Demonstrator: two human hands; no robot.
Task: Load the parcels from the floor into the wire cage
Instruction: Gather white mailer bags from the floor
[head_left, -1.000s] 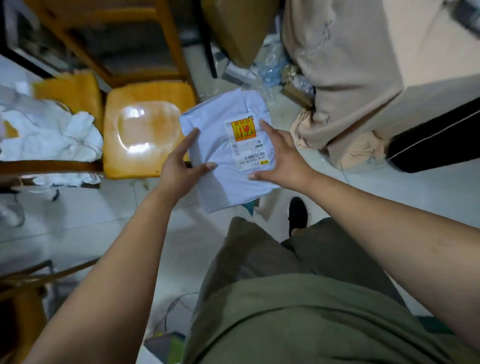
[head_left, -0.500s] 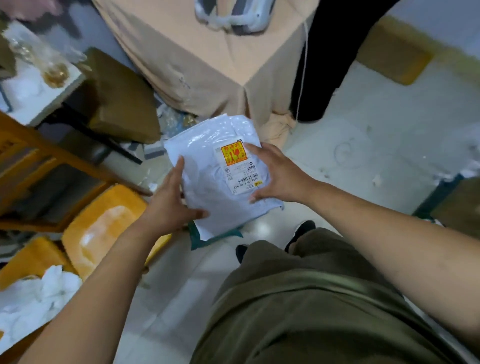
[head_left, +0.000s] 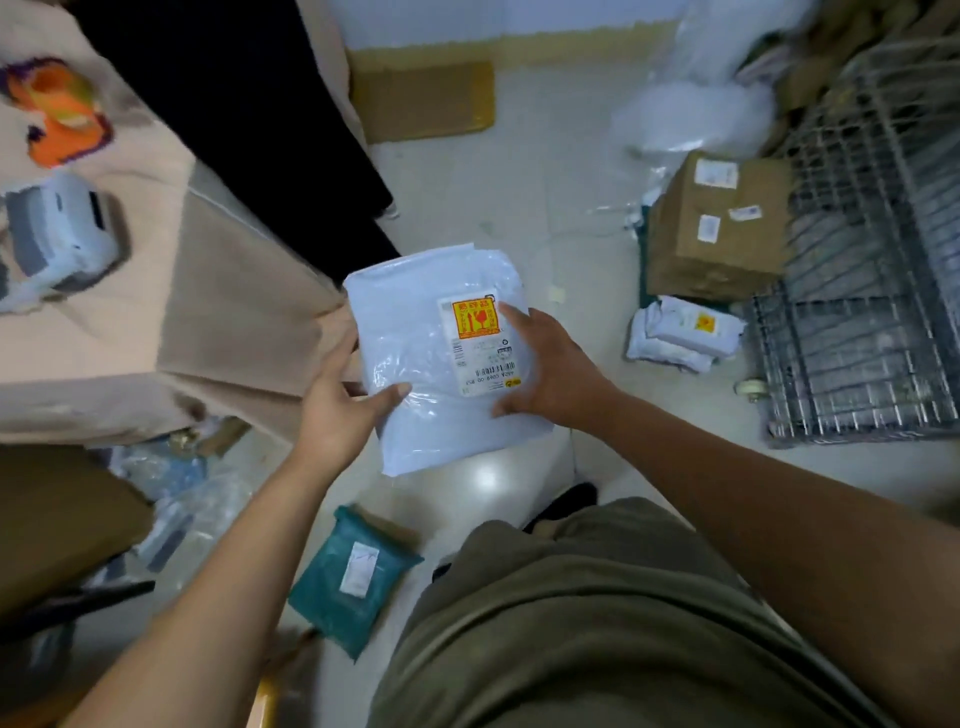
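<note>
I hold a flat white plastic parcel (head_left: 415, 338) with an orange-and-yellow label in front of me, above the floor. My left hand (head_left: 337, 410) grips its left lower edge, thumb on top. My right hand (head_left: 550, 374) grips its right edge beside the label. The grey wire cage (head_left: 872, 291) stands at the right, apart from the parcel. On the floor beside the cage lie a brown cardboard box (head_left: 722, 228) and a small white parcel (head_left: 685, 332). A teal parcel (head_left: 353, 577) lies on the floor below my left forearm.
A table under a beige cloth (head_left: 218, 291) stands at the left with a grey device (head_left: 57, 234) on it. White plastic bags (head_left: 696, 98) pile at the back right. A flat cardboard sheet (head_left: 426, 98) lies by the wall. Clutter lies under the table.
My view has swung to the right, from the yellow chairs to the wire cage and the box. Both hands kept their hold on the white parcel.
</note>
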